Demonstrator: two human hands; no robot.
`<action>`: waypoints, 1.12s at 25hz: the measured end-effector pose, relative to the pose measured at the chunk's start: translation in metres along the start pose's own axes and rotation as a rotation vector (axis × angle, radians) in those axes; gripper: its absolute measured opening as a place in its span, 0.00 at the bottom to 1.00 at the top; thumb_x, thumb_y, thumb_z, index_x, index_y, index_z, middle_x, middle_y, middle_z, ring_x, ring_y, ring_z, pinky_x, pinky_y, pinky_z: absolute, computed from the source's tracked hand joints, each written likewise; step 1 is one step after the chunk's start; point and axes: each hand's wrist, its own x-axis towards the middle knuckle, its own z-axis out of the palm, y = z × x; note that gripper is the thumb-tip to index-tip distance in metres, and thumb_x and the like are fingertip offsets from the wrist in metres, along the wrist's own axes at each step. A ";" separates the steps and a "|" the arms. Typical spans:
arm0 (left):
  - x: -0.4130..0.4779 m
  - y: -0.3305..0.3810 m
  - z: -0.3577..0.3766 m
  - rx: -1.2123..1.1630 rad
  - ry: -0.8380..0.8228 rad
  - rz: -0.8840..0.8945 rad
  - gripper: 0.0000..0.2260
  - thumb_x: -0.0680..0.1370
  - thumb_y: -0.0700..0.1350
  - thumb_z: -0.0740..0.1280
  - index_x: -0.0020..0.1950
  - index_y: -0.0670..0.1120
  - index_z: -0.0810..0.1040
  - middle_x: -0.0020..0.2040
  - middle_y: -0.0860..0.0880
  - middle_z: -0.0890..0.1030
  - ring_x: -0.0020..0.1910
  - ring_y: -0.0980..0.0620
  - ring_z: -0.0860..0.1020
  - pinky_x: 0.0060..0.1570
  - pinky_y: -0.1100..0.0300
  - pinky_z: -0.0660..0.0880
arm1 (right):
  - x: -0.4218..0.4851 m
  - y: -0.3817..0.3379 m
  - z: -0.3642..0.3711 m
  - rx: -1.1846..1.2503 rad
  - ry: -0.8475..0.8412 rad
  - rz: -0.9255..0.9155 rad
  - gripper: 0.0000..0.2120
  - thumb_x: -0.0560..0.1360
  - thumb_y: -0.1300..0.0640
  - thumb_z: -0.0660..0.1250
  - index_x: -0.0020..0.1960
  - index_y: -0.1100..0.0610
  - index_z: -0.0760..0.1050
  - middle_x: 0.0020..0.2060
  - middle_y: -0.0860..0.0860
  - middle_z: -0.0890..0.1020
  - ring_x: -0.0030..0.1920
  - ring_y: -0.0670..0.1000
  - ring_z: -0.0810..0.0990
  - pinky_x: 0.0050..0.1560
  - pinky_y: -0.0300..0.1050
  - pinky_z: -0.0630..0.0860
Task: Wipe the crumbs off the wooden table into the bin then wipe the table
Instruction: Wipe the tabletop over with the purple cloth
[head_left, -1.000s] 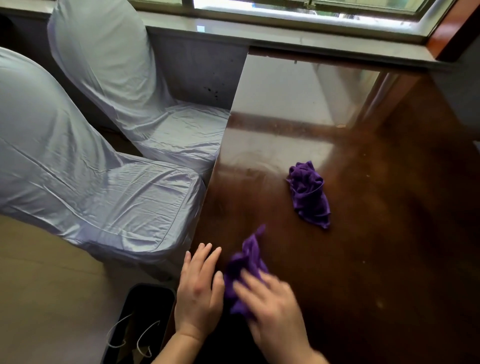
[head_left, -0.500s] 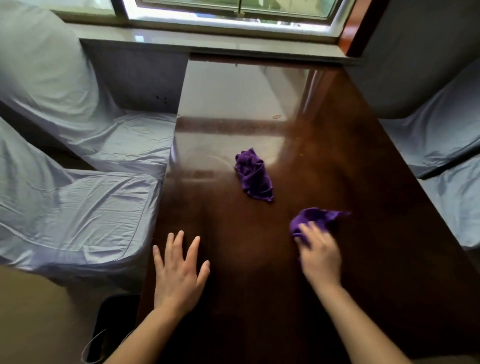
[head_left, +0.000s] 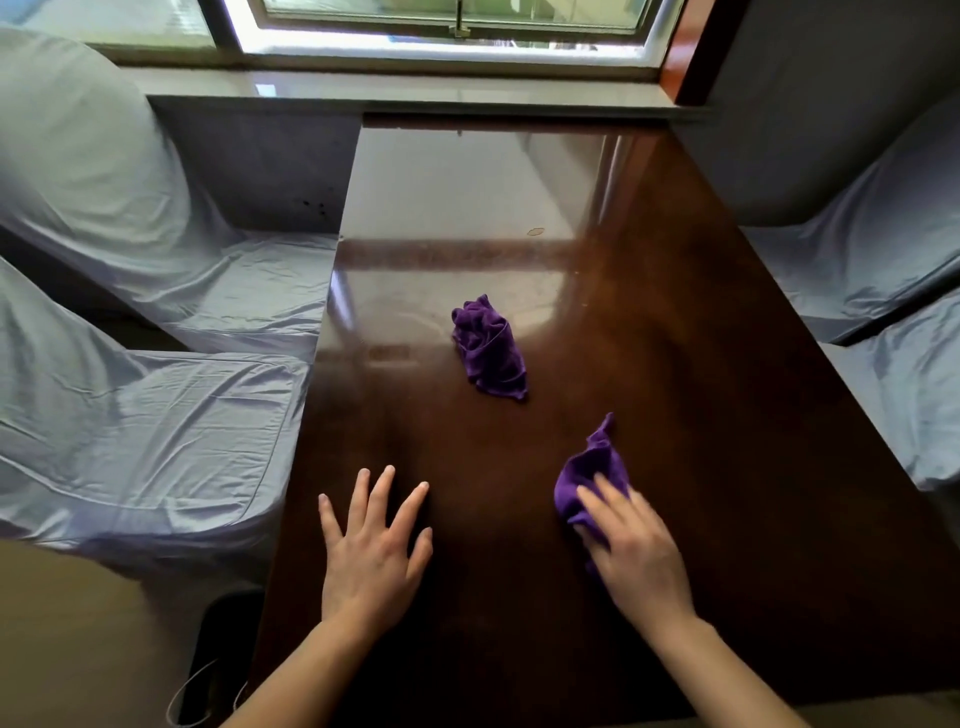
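1. Dark glossy wooden table (head_left: 675, 364): bare over most of its top, window glare across the far half. No crumbs made out on the near half; one small pale fleck (head_left: 535, 232) far off in the glare, too small to identify.
2. Crumpled purple wiping cloth (head_left: 587, 470): on the table right of centre, near edge pinned under the right hand (head_left: 631, 551), far corner standing up in a loose peak. Bunched rather than spread flat, probably to give a thicker pad for pushing debris.
3. Second crumpled purple cloth (head_left: 488, 348): lying free mid-table, well apart from both hands. Likely kept in reserve for the final wipe; judgement only.
4. Black bin (head_left: 218, 649): on the floor at the near left corner, just below the table edge, a white cord draped at its rim. Placement suits sweeping leftward off that edge.
5. Right hand: palm down, fingers extended and lying close together, pressing flat on the cloth rather than pinching it; thumb hidden. Forearm angled in from lower right.
6. Left hand (head_left: 371, 551): empty, palm down on the table near the left edge, fingers splayed. Probably a brace, or a stop above the bin.
7. Grey-blue covered chairs (head_left: 145, 415): both sides, untouched.
8. Stage judged: wiping under way; far half apparently not yet covered.
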 end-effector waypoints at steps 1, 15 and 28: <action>0.000 0.001 0.000 0.002 0.002 -0.007 0.25 0.75 0.60 0.54 0.71 0.57 0.69 0.75 0.44 0.67 0.77 0.41 0.58 0.71 0.30 0.50 | 0.012 0.004 0.002 0.002 0.008 0.059 0.20 0.73 0.54 0.73 0.64 0.57 0.79 0.65 0.58 0.79 0.63 0.63 0.79 0.65 0.58 0.74; 0.024 -0.014 0.000 -0.013 0.049 -0.051 0.25 0.74 0.60 0.53 0.69 0.59 0.72 0.74 0.45 0.69 0.76 0.43 0.61 0.70 0.31 0.51 | 0.068 -0.004 0.013 0.061 0.017 -0.041 0.20 0.74 0.56 0.72 0.65 0.57 0.78 0.65 0.58 0.79 0.65 0.61 0.78 0.67 0.56 0.73; 0.056 -0.033 -0.006 -0.038 0.062 -0.166 0.27 0.73 0.61 0.53 0.70 0.56 0.72 0.73 0.40 0.69 0.74 0.37 0.62 0.72 0.36 0.56 | 0.035 -0.105 0.044 0.138 -0.032 -0.202 0.28 0.64 0.56 0.76 0.65 0.51 0.78 0.64 0.51 0.80 0.63 0.57 0.79 0.61 0.51 0.77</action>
